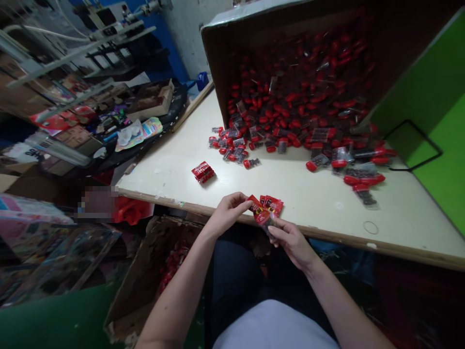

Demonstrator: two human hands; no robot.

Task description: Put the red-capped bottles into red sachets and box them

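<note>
Between my two hands, above the table's front edge, is a small red packet (262, 217) with a see-through lower end. My left hand (232, 207) pinches its upper left corner. The thumb and fingers of my right hand (288, 237) grip the clear lower end. Just behind it more red packets (275, 205) lie on the table, partly hidden by the held one. Farther left sits a small stack of folded red packets (204, 172). Loose clear packets with red tops and dark contents (236, 145) lie farther back.
A large cardboard box (218, 72) on its side spills many red-topped packets onto the white table (174, 150). A rubber band (371, 227) lies at right, near a green panel (443, 121). Below left stands an open carton (145, 271) holding red packets. Machinery (109, 48) stands at far left.
</note>
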